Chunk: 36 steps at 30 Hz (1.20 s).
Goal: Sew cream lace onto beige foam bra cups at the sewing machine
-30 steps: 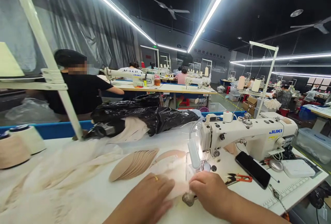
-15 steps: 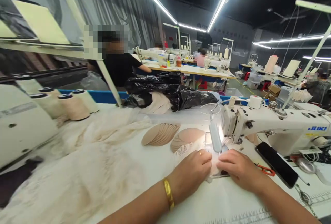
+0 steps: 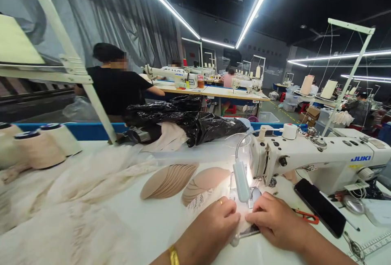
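Observation:
My left hand [image 3: 215, 218], with a ring and a gold bracelet, presses closed fingers on a pale lace piece [image 3: 200, 200] at the sewing machine's needle area. Close on the other side, my right hand [image 3: 271, 218] pinches the same pale fabric, thumb and forefinger together. A small gooseneck lamp [image 3: 242, 181] lights the spot and hides part of the needle and presser foot. The white sewing machine [image 3: 314, 151] stands just beyond my right hand. Left of the lace lie two fanned stacks of beige oval pads, one farther left [image 3: 169, 180] and one nearer [image 3: 204, 181].
A black phone [image 3: 320, 208] and orange-handled snips [image 3: 307, 216] lie right of my right hand. Cream lace fabric [image 3: 76, 199] covers the table's left side, with thread cones [image 3: 39, 149] behind. Black plastic bags [image 3: 195, 122] lie at the back edge. A co-worker [image 3: 116, 81] sits beyond.
The view has turned slightly up and to the right, so the table things appear lower and farther left. Both hands stay on the fabric at the needle area.

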Tool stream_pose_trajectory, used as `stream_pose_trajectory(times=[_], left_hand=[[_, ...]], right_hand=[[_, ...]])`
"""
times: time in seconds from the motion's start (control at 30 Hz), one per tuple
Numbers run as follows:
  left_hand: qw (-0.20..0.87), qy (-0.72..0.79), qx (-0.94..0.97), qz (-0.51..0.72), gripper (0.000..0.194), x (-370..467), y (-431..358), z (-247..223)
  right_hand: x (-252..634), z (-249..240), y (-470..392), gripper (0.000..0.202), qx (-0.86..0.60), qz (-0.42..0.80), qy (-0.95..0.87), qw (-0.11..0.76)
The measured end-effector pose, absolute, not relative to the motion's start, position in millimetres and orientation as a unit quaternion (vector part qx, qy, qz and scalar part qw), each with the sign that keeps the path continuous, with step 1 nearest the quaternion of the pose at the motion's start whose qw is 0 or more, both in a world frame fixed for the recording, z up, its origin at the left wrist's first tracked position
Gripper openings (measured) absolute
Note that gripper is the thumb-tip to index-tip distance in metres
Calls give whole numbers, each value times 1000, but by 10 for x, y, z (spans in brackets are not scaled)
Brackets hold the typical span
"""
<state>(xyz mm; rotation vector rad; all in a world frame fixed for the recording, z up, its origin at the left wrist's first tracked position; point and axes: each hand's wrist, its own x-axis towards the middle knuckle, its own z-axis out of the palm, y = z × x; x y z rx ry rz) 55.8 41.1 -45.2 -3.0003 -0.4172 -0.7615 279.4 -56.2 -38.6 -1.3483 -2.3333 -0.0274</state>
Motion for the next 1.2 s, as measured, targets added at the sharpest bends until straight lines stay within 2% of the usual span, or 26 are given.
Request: stream_pose_trajectory(times=[0.23, 0.53, 0.77, 1.2], left_hand=[[-33, -90, -965, -244, 25, 559, 406, -402], [-74, -91, -964, -237, 18, 579, 324, -314], [-94, -83, -955, -268, 18, 578, 346, -379], [-103, -67, -951, -282, 24, 605, 389, -408]], right_hand=[[2763, -422, -544, 32, -490, -39, -839, 233], [2783, -290, -643, 36, -493, 29, -844, 211], [2799, -303, -652, 38, -490, 33, -847, 204], [2787, -301, -656, 39, -476, 33, -850, 225]])
